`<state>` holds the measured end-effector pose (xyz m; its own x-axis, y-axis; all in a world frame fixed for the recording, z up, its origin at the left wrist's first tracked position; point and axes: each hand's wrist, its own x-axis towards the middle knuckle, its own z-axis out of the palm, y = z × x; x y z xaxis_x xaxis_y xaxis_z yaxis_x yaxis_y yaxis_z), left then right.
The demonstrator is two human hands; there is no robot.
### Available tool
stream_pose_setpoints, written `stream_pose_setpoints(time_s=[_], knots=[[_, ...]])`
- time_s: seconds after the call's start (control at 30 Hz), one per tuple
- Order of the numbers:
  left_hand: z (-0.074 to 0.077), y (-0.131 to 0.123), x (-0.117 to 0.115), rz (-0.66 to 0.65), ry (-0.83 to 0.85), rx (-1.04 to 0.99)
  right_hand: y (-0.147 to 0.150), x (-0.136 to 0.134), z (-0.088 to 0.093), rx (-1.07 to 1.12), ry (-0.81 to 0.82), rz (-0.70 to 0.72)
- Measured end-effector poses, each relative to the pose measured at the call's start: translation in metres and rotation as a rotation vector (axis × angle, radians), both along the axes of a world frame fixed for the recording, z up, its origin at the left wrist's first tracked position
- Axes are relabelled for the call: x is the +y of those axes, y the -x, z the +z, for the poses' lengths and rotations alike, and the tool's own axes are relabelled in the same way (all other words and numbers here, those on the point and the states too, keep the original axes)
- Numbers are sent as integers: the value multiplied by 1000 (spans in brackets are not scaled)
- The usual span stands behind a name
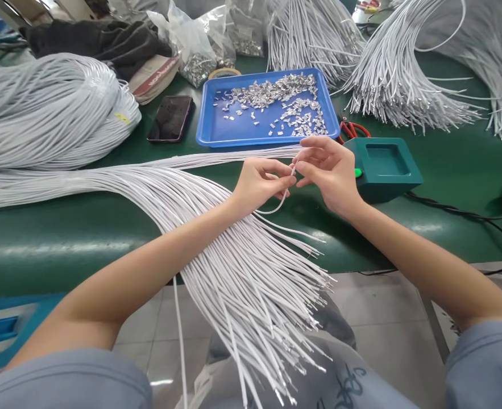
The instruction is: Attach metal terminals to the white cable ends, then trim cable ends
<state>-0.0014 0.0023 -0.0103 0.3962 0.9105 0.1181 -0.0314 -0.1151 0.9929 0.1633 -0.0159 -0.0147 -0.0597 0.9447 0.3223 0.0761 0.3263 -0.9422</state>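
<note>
My left hand (pixel 264 183) is closed in a pinch on a white cable (pixel 285 195), just below its tip. The cable curves down and back under the left wrist. At the tip, thumb and forefinger of my right hand (pixel 328 175) are pinched at the thin wire end, with the other fingers loosely bent. Under my left forearm a thick bundle of white cables (pixel 233 267) fans out over the table edge, bare metal ends toward my lap. Just beyond my hands lies a blue tray (pixel 233 136) with many small metal pieces (pixel 272 91).
Right of my hands is a green box (pixel 385 170) with a lit button, near red-handled pliers (pixel 353 129). A phone (pixel 170 118) lies left of the tray. Coiled cables (pixel 50 113), bags of metal parts (pixel 199 65) and more cable bundles (pixel 395 74) lie on the green table (pixel 63 238).
</note>
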Motion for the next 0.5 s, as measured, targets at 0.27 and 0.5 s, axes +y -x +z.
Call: stream_pose_setpoints(time_s=[0.27,0.5], knots=[[2,0,0,-60,33,-36,-8,7,-7,65,82,58],[2,1,1,-92,64,-64,-7,9,-9,45,77,95]])
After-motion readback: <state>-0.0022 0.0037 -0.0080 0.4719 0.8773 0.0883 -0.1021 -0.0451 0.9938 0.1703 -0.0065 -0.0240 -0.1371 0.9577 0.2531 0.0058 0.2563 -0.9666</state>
